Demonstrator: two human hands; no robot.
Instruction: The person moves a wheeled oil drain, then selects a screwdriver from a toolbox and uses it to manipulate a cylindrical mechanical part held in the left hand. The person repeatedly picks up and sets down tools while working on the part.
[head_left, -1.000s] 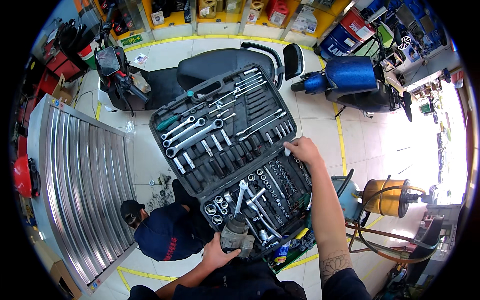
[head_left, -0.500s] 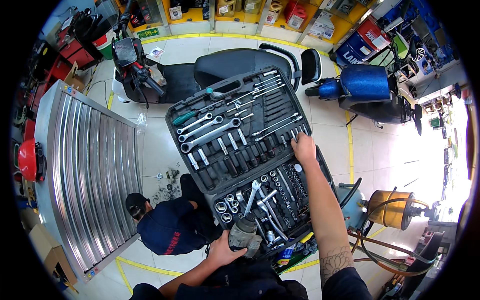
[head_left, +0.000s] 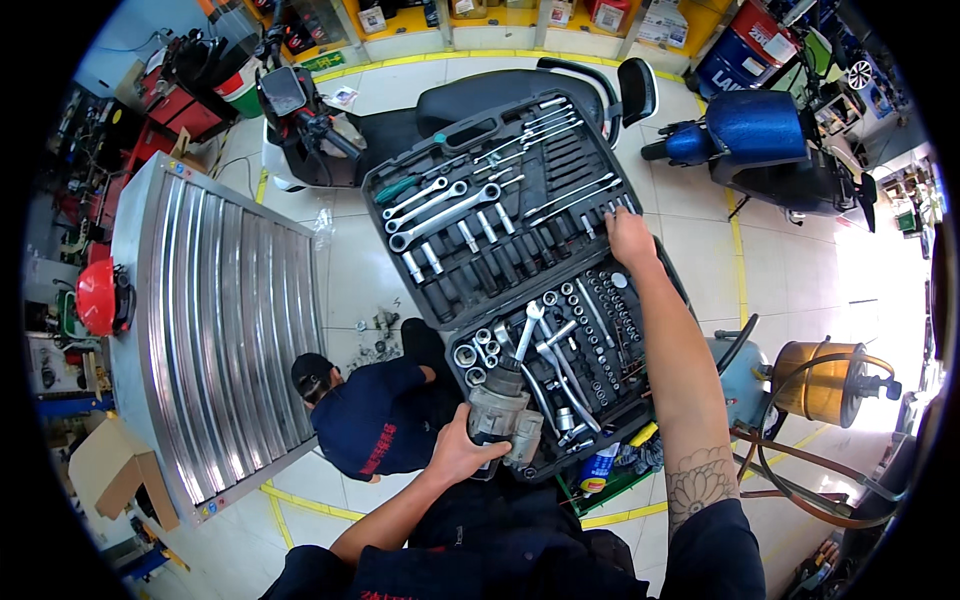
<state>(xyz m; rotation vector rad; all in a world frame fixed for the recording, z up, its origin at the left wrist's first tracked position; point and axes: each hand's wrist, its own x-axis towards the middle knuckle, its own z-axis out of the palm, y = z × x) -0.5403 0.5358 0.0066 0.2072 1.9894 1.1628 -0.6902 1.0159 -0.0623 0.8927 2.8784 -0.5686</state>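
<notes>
A large black tool case (head_left: 462,133) lies open before me, its lid tilted toward the far side. My left hand (head_left: 460,452) is wrapped round a grey metal motor-like part (head_left: 497,410), held over the near left of the case. Behind that part a chrome spanner (head_left: 529,332) lies among several sockets (head_left: 465,355). My right hand (head_left: 632,240) reaches to the right edge of the lid, fingers drawn together at a row of small sockets (head_left: 609,216). Whatever sits between those fingertips is hidden. Ratchet spanners (head_left: 445,217) and a green-handled screwdriver (head_left: 400,189) fill the lid's left side.
A co-worker (head_left: 370,415) crouches left of the case, near small parts (head_left: 380,340) on the floor. Further left stands a ribbed metal ramp (head_left: 230,330). A scooter (head_left: 480,100) is behind the case, a blue one (head_left: 755,135) at the right. An amber-coloured cylinder (head_left: 820,383) with hoses stands near right.
The view has shifted, so the scene sits further right and higher. More of the grey part shows in my left hand. My right hand stays at the same row of sockets.
</notes>
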